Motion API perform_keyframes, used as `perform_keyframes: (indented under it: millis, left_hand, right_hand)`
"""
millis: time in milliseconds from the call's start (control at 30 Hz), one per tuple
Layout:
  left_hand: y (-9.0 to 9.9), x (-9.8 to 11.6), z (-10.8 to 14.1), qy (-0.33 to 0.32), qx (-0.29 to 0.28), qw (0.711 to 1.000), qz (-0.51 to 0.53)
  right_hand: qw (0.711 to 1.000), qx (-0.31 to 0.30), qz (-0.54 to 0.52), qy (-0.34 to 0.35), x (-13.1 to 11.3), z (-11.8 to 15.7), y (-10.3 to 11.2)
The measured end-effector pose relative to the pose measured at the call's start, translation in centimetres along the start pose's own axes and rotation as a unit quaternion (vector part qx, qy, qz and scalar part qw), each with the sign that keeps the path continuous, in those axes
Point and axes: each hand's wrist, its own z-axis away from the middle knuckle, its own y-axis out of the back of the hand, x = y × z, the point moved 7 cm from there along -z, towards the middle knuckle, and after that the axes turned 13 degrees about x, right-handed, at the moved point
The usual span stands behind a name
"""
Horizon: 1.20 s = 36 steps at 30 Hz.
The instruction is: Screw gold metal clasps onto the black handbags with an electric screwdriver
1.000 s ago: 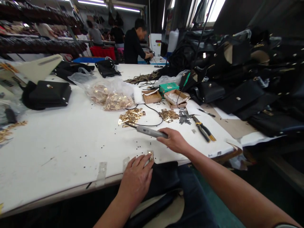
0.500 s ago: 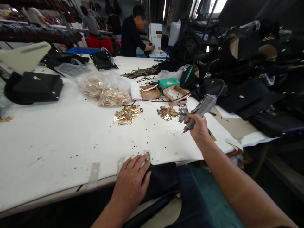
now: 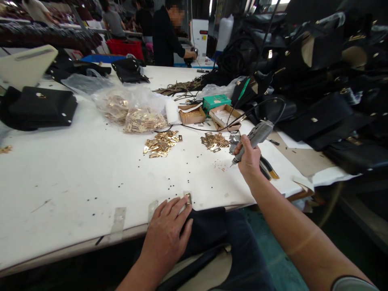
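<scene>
My left hand lies on a black leather panel at the table's near edge. Its fingertips sit beside a small gold metal fitting on the panel's far edge. My right hand grips a grey corded rotary tool, its thin tip pointing down at the white tabletop. Just ahead of that tip lie tiny gold bits. Beyond them are two loose piles of gold fittings and a plastic bag of more.
Yellow-handled pliers lie partly hidden under my right hand. Small black studs dot the tabletop. Open cardboard boxes and a green box stand behind the piles. Black leather bags are heaped on the right. A co-worker stands at the far end.
My right hand has lifted the tool from low over the table, moving it right and turning it tip-down. My left hand has stayed on the leather. The whole view has tilted slightly.
</scene>
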Motion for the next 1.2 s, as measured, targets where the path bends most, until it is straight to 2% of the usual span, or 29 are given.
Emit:
perform_keyframes:
  millis: [267, 433, 533, 633, 767, 867, 1000, 1200]
  left_hand:
    - [0.0, -0.1, 0.1, 0.012, -0.001, 1.0, 0.009]
    - [-0.1, -0.2, 0.1, 0.022, -0.005, 1.0, 0.015]
    - [-0.1, -0.2, 0.1, 0.033, -0.013, 0.999, 0.021]
    - [0.0, -0.2, 0.1, 0.051, -0.026, 0.998, 0.03]
    - [-0.1, -0.2, 0.2, 0.08, -0.046, 0.995, 0.049]
    - [-0.1, -0.3, 0.3, 0.091, -0.051, 0.993, 0.059]
    - [-0.1, -0.3, 0.4, 0.092, -0.048, 0.993, 0.064]
    - [-0.3, -0.4, 0.5, 0.093, -0.045, 0.992, 0.068]
  right_hand:
    - [1.0, 0.005, -0.012, -0.021, 0.7, 0.1, -0.2]
    - [0.999, -0.014, -0.028, -0.031, -0.5, 1.1, -0.6]
    - [0.996, -0.043, -0.046, -0.064, -1.4, 3.4, -1.5]
    - [0.986, -0.076, -0.071, -0.129, -1.8, 7.0, -2.7]
    - [0.965, -0.116, -0.086, -0.217, -1.4, 12.4, -4.0]
    - [0.956, -0.135, -0.077, -0.249, -0.9, 15.5, -4.5]
    - [0.949, -0.142, -0.072, -0.272, -0.3, 17.8, -4.6]
    - [0.945, -0.146, -0.062, -0.286, 0.1, 19.0, -4.7]
